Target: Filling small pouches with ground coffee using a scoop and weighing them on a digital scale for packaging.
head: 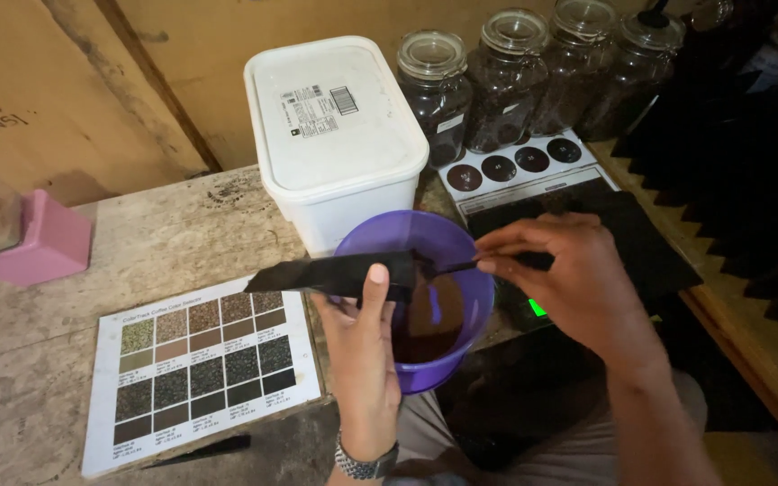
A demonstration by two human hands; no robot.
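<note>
Worn grey wood is forming the table (137, 243), backed by plywood. Over its front edge, the left hand (364, 346) is pinching a flat black scoop-like tray (335, 273) above a round purple plastic bowl (461, 261); the right hand (569, 279) is closing its grip on a thin black stick (456, 266) touching the tray's end. Brown grounds are already lying in the bowl, and how much is left on the tray is hidden. A white lidded tub (330, 135) is crowding the bowl behind, a printed colour chart (200, 364) is lying left, glass jars (506, 81) are lining the back edge.
</note>
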